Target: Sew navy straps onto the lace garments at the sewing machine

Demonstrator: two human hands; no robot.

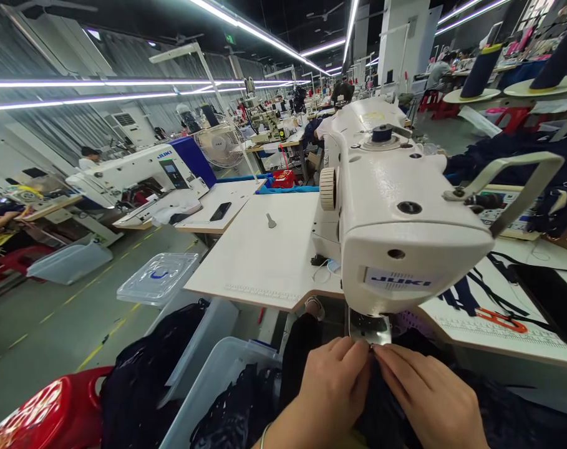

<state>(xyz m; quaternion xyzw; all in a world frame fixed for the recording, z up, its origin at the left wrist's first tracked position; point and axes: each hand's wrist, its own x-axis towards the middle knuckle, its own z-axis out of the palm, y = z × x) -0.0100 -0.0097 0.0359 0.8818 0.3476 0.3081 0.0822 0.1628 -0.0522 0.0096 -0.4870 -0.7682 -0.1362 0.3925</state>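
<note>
A white JUKI sewing machine (405, 249) stands right in front of me. Below its head, at the shiny metal plate (380, 328), my left hand (332, 377) and my right hand (430, 390) meet. Both are closed, thumbs and fingers pinching a dark navy garment piece (380, 415) at its upper edge. The cloth hangs down between my wrists. My fingers hide the exact spot that they grip, and the needle cannot be made out.
A white worktable (259, 249) with a small grey metal piece (271, 221) lies left of the machine. Right of it are orange snips (502, 320), dark straps and a black phone (547, 299). Plastic bins (218, 368) of dark garments and a red stool (53, 408) stand lower left.
</note>
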